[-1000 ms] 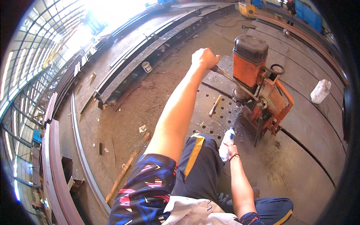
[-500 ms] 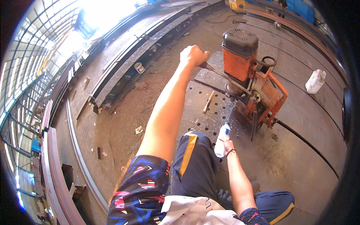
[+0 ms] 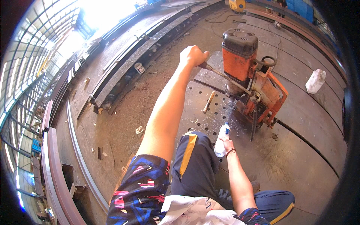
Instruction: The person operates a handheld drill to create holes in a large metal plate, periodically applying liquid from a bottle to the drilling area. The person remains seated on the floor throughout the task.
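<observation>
An orange magnetic drill [image 3: 240,63] with a black motor cap stands on a steel plate [image 3: 197,107] drilled with several holes. My left hand [image 3: 193,56], arm stretched out, is closed round the end of the drill's long feed handle [image 3: 227,78]. Low in front of the drill, my right hand [image 3: 227,144] grips a clear plastic bottle [image 3: 222,140], its neck tilted up toward the drill. Fine spray and bright chips [image 3: 229,110] show between the bottle and the drill's cutter, whose tip is hard to make out. A short brush-like stick [image 3: 209,102] lies on the plate left of the cutter.
A black cable [image 3: 307,142] runs right from the drill's base. A whitish plastic jug [image 3: 315,81] stands at the right. Beyond my left arm are a white bucket [image 3: 139,68] and long steel beams [image 3: 123,67]. A person [image 3: 282,4] is partly visible far back.
Hardly anything differs. Both hands keep their hold, and the spray between the bottle and the cutter has shifted slightly in shape.
</observation>
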{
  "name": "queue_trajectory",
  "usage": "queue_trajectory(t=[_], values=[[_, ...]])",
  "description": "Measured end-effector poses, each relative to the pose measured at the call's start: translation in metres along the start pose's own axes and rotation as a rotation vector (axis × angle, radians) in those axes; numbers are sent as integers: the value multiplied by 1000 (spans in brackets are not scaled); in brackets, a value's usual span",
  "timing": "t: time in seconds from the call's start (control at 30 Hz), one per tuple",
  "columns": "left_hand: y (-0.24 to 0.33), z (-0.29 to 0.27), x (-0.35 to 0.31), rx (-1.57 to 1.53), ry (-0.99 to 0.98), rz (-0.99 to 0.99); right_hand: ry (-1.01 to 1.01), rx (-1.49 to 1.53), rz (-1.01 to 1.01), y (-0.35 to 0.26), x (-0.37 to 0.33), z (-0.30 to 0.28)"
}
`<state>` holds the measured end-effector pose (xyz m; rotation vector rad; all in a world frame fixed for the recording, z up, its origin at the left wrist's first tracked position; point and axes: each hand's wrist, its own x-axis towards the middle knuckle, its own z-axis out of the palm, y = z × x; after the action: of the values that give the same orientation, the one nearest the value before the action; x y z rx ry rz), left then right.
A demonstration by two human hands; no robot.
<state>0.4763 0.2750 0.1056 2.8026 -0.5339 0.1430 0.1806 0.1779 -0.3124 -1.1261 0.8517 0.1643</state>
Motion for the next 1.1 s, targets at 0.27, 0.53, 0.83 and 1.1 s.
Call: queue_trajectory(t=[0.27,0.53,0.83,1.1], values=[[-7,5,4,31,35,-1,-26,35,3,-6,-8,6],[-7,4,1,9,6,-6,-4,30,16,-1,-3,7],[-9,8,4,21,48,10,-33,62,7,-5,-2,9],[-16,7,1,36,32,-16,-44,95,-5,-14,-25,19]])
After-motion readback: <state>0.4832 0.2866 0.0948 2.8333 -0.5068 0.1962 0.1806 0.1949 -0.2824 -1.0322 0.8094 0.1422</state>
